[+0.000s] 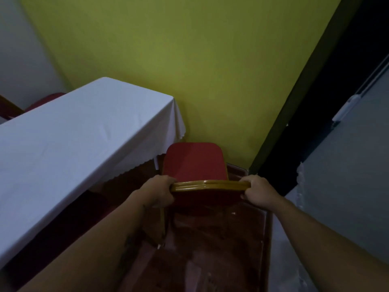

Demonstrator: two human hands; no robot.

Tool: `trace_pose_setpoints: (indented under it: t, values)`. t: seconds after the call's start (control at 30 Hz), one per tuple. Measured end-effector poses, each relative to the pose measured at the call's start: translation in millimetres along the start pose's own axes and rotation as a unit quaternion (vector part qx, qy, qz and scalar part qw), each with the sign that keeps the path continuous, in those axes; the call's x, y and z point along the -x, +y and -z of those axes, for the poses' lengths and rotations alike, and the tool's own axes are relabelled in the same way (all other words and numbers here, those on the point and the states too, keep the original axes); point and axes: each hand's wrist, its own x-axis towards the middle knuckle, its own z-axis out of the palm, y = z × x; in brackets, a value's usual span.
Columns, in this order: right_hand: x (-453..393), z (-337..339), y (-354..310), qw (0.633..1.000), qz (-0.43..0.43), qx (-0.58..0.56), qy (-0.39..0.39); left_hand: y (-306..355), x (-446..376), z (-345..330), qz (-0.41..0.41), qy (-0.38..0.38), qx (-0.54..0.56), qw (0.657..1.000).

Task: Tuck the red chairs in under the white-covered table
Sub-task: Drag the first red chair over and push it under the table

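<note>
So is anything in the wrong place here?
Yes. The red chair stands out past the corner of the table, near the yellow wall, not tucked under. The left hand and right hand grip its back. Nothing looks spilled or broken.

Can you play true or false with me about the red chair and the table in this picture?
1. Both hands hold the top of the red chair. True: the left hand and the right hand grip the two ends of its yellow top rail.
2. The chair is already tucked under the table. False: its seat stands out past the end of the white-covered table.
3. The wall behind the chair is blue. False: the wall is yellow-green.
4. There are plates on the tablecloth. False: nothing shows on it.
5. Another red chair peeks out on the far side of the table. True.
</note>
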Motion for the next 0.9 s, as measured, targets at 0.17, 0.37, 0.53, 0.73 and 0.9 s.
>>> trace_pose_setpoints:
  t: [0.17, 0.37, 0.53, 0.73, 0.9]
  values:
    - [27.7, -39.0, 15.5, 0.918, -0.128, -0.328, 0.184, 0.0, -8.7, -7.7, 0.04, -0.017, -0.03, 0.999]
    - [35.7, -56.2, -35.3, 0.634, -0.191, -0.737, 0.139, 4.0, -9.9, -5.6, 0.039, -0.034, -0.05, 0.997]
    - [39.1, -79.7, -84.7, 0.644, -0.196, -0.738, 0.048, 13.1, 3.4, -8.0, 0.024, -0.032, -0.086, 0.996]
    - [32.9, -84.1, -88.1, 0.686, -0.242, -0.666, 0.163, 16.2, 13.3, -13.1, 0.004, -0.033, -0.085, 0.996]
    - [24.6, -60.3, -83.3, 0.717, -0.218, -0.649, 0.129, 25.4, 7.7, -14.1, -0.017, -0.021, -0.049, 0.998]
